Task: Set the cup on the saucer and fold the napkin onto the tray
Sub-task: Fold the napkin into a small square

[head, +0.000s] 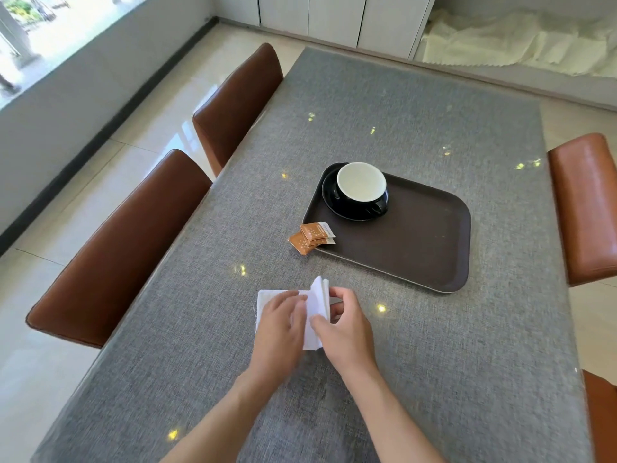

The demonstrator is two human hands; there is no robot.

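A black cup with a white inside stands on a black saucer in the far left corner of the dark brown tray. A white napkin lies on the grey table in front of the tray. My left hand presses flat on its left part. My right hand pinches the napkin's right edge, which is lifted upright into a fold between the two hands.
Two orange sugar packets lie across the tray's near left edge. Brown chairs stand along the table's left side and right side. The grey table stretches out to the right of my hands.
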